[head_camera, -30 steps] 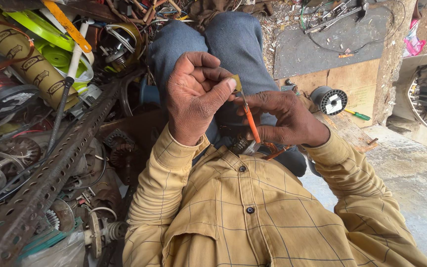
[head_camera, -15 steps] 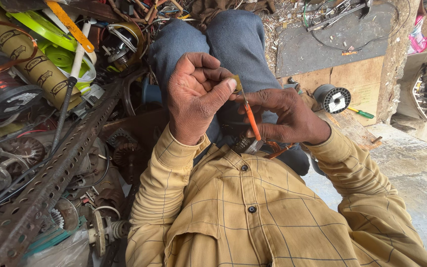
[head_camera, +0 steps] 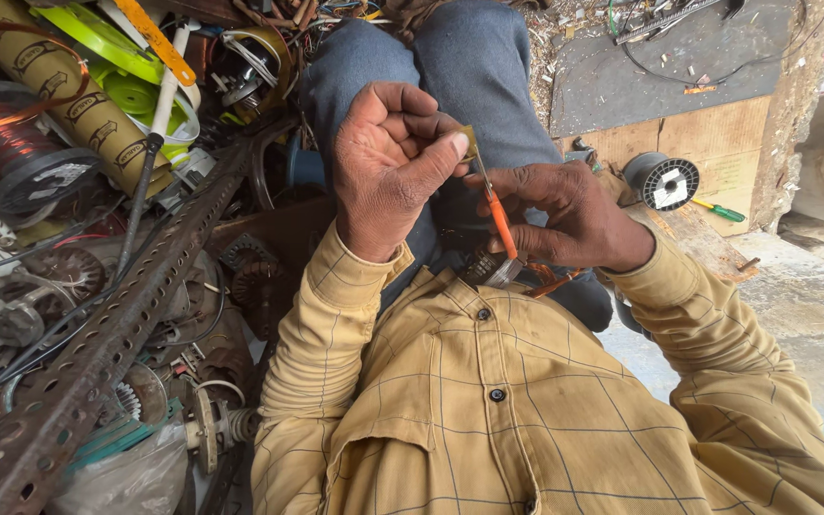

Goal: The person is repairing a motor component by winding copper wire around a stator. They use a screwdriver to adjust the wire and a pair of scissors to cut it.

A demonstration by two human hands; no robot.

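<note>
The left hand (head_camera: pixel 388 167) pinched the tip of an orange wire (head_camera: pixel 500 217) above the lap; the right hand (head_camera: pixel 565 215) closed round its lower end, just beside. A hard tug could probably snap or slip it. No container showed contents; a copper spool (head_camera: pixel 21 143) lay far left.

This is a cluttered repair workshop for electric motors, worked at floor level. On the left lies a heap of scrap: a spool of copper winding wire (head_camera: pixel 13 143), a rusty perforated angle bar (head_camera: pixel 116 334), cardboard tubes (head_camera: pixel 59 81) and motor parts. At the far right a small wire spool (head_camera: pixel 662 180) and a green-handled screwdriver (head_camera: pixel 720 210) rest on a wooden board (head_camera: pixel 708 143) above the bare concrete floor (head_camera: pixel 813 315).
</note>
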